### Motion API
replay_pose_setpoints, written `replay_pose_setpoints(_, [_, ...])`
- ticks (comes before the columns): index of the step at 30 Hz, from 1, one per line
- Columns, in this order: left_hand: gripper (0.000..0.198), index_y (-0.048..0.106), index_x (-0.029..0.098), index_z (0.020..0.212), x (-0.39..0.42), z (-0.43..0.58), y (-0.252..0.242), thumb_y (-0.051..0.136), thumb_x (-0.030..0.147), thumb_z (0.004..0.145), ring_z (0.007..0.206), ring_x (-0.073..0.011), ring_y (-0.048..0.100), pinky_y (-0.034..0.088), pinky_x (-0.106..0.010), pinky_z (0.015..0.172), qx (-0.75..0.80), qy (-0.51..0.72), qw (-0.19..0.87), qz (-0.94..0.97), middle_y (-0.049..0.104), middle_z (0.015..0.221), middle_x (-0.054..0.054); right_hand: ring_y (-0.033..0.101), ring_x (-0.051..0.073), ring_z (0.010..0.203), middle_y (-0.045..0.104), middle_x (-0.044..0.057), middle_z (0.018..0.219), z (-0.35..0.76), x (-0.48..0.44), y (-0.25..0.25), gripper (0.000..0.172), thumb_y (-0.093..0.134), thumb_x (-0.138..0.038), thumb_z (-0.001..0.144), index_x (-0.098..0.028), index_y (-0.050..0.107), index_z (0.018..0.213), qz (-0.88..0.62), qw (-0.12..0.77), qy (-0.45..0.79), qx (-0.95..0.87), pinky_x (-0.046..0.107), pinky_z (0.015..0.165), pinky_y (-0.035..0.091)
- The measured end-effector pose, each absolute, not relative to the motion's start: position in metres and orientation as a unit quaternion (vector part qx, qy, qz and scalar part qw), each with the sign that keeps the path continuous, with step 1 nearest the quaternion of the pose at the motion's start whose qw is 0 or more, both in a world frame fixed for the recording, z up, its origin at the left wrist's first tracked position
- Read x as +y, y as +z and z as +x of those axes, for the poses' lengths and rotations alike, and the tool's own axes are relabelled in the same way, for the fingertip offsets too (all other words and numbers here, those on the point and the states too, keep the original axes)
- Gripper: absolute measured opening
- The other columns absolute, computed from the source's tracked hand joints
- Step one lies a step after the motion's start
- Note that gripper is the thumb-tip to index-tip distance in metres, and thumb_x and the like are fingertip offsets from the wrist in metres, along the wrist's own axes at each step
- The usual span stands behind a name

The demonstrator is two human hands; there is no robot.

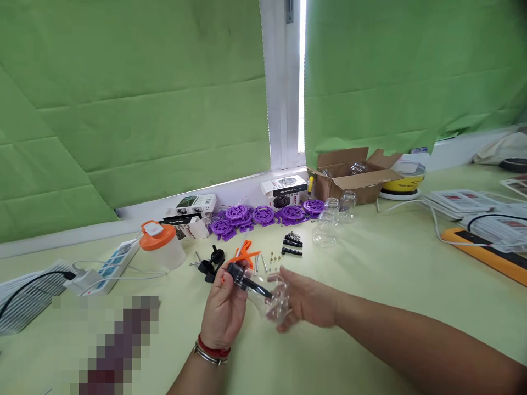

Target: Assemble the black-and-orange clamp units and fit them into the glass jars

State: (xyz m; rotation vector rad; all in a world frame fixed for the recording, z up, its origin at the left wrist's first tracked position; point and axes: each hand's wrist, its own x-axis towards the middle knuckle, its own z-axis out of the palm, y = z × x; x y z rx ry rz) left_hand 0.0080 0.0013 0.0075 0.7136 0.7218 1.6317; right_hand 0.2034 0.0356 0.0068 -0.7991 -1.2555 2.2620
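Note:
My left hand (225, 307), with a red band and metal bangles at the wrist, is closed round a black cap part (236, 271). A black rod (257, 287) runs from this part into a clear plastic bottle (280, 302), which lies tilted between my hands. My right hand (307, 299) has its fingers curled round the bottle's wide end, slightly blurred. Just beyond my hands lie orange parts (246, 253), black parts (213, 263), metal pins (264, 263), small brass pieces (272, 258) and black rods (292, 252).
Several purple wheel-shaped parts (263, 215) line the back beside printed boxes (284, 189). Clear bottles (325, 233) stand before an open carton (358, 186). An orange-lidded jar (162, 247) and a power strip (117, 263) are left; an orange-black case (486, 255) is right.

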Motion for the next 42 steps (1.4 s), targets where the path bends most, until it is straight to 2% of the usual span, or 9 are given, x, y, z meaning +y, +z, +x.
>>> replay_pose_setpoints(7, [0.030, 0.052, 0.018, 0.071, -0.007, 0.022, 0.009, 0.058, 0.046, 0.080, 0.047, -0.0060, 0.041, 0.033, -0.017, 0.041, 0.552, 0.509, 0.436, 0.497, 0.049, 0.058, 0.005, 0.049, 0.012, 0.060, 0.051, 0.000, 0.077, 0.223, 0.009, 0.007, 0.042, 0.054, -0.055, 0.080, -0.020, 0.045, 0.102, -0.401, 0.279, 0.668, -0.562, 0.025, 0.052, 0.042])
replay_pose_setpoints(10, [0.036, 0.045, 0.020, 0.067, -0.005, 0.027, 0.009, 0.056, 0.052, 0.078, 0.039, -0.0051, 0.031, 0.024, -0.017, 0.034, 0.584, 0.485, 0.484, 0.436, 0.039, 0.051, 0.008, 0.054, 0.023, 0.091, 0.054, 0.010, 0.103, 0.231, 0.008, 0.005, 0.054, 0.064, -0.048, 0.072, -0.020, 0.047, 0.115, -0.350, 0.329, 0.417, -0.772, 0.039, 0.078, 0.047])
replay_pose_setpoints(14, [0.036, 0.043, 0.021, 0.064, -0.003, 0.029, 0.008, 0.056, 0.052, 0.076, 0.033, -0.0048, 0.025, 0.016, -0.017, 0.031, 0.584, 0.474, 0.548, 0.366, 0.033, 0.046, 0.010, 0.039, 0.029, 0.121, 0.049, 0.010, 0.125, 0.240, 0.015, -0.002, 0.045, 0.067, -0.034, 0.074, -0.031, 0.054, 0.117, -0.189, 0.328, 0.178, -0.908, 0.050, 0.104, 0.027])
replay_pose_setpoints(21, [0.040, 0.046, 0.020, 0.065, -0.001, 0.030, -0.003, 0.055, 0.057, 0.077, 0.041, -0.0071, 0.040, 0.030, -0.018, 0.037, 0.595, 0.558, 0.379, 0.438, 0.045, 0.052, 0.006, 0.063, 0.024, 0.086, 0.059, 0.013, 0.103, 0.235, 0.024, -0.004, 0.061, 0.035, -0.064, 0.086, -0.022, 0.039, 0.130, -0.386, 0.274, 0.503, -0.724, 0.046, 0.075, 0.052])
replay_pose_setpoints(25, [0.045, 0.041, 0.021, 0.063, 0.000, 0.028, 0.000, 0.049, 0.063, 0.077, 0.034, -0.0062, 0.029, 0.022, -0.018, 0.033, 0.612, 0.528, 0.447, 0.383, 0.032, 0.045, 0.009, 0.042, 0.029, 0.124, 0.049, 0.012, 0.127, 0.238, 0.027, -0.007, 0.059, 0.063, -0.055, 0.074, -0.027, 0.049, 0.124, -0.247, 0.331, 0.381, -0.827, 0.049, 0.104, 0.031])
replay_pose_setpoints(27, [0.045, 0.042, 0.021, 0.063, -0.001, 0.027, 0.001, 0.048, 0.064, 0.078, 0.036, -0.0067, 0.032, 0.025, -0.018, 0.034, 0.612, 0.534, 0.431, 0.393, 0.034, 0.046, 0.008, 0.038, 0.030, 0.127, 0.045, 0.013, 0.132, 0.237, 0.029, -0.009, 0.065, 0.062, -0.058, 0.074, -0.027, 0.045, 0.129, -0.263, 0.349, 0.391, -0.810, 0.050, 0.103, 0.031])
replay_pose_setpoints(31, [0.042, 0.046, 0.020, 0.064, 0.000, 0.026, -0.001, 0.054, 0.059, 0.076, 0.045, -0.0074, 0.041, 0.033, -0.018, 0.040, 0.602, 0.557, 0.351, 0.452, 0.045, 0.055, 0.005, 0.063, 0.024, 0.089, 0.056, 0.017, 0.113, 0.229, 0.028, -0.005, 0.062, 0.038, -0.061, 0.086, -0.020, 0.037, 0.133, -0.384, 0.294, 0.551, -0.680, 0.046, 0.075, 0.052])
replay_pose_setpoints(36, [0.045, 0.042, 0.021, 0.061, 0.003, 0.027, 0.006, 0.050, 0.063, 0.076, 0.032, -0.0054, 0.026, 0.016, -0.019, 0.032, 0.602, 0.484, 0.515, 0.372, 0.034, 0.046, 0.008, 0.050, 0.025, 0.119, 0.059, 0.006, 0.122, 0.238, 0.022, 0.012, 0.034, 0.066, -0.030, 0.077, -0.031, 0.060, 0.110, -0.197, 0.316, 0.320, -0.871, 0.051, 0.106, 0.034])
replay_pose_setpoints(42, [0.043, 0.041, 0.021, 0.060, -0.004, 0.032, 0.018, 0.055, 0.059, 0.074, 0.031, -0.0035, 0.018, 0.006, -0.018, 0.034, 0.595, 0.401, 0.601, 0.353, 0.033, 0.044, 0.009, 0.055, 0.019, 0.114, 0.066, -0.008, 0.112, 0.258, 0.018, 0.005, 0.026, 0.062, -0.025, 0.081, -0.044, 0.064, 0.098, -0.119, 0.222, 0.299, -0.920, 0.048, 0.109, 0.034])
